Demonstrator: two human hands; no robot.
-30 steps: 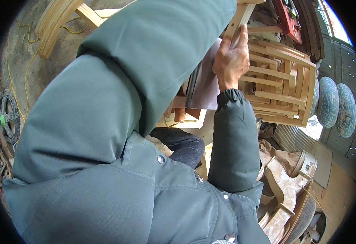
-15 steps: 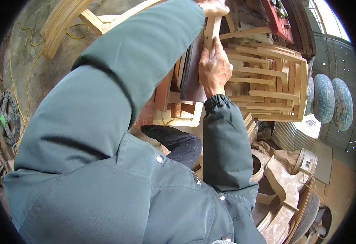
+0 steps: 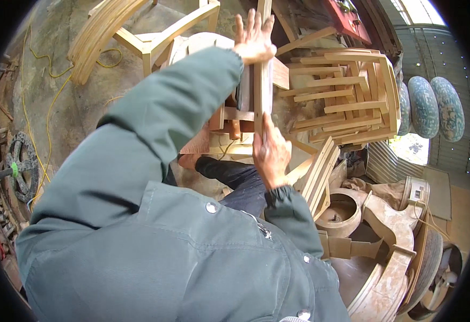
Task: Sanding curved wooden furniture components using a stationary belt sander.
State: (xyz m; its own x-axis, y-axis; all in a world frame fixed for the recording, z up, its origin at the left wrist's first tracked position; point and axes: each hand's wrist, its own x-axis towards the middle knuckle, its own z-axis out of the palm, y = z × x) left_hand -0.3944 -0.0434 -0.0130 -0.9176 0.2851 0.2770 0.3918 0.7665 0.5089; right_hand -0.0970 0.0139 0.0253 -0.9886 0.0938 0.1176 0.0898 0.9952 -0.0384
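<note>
A long, pale wooden strip runs away from me over a narrow machine with a dark flat surface. My left hand presses on its far part, fingers stretched out and spread. At the near end my right hand grips the strip, its index finger pointing along the wood. The underside of the strip and the right hand's curled fingers are partly hidden. Below the machine shows a light wooden stand with brown wooden pieces.
To the right is a stack of slatted wooden frames. A bundle of curved wooden pieces stands far left, near a yellow cord on the concrete floor. A large dusty machine sits at the lower right, with blue-green rounded bags beyond.
Both hands and the strip have come nearer to me. The left hand has moved left, and its fingers now show spread; the right hand has slid down toward my body.
</note>
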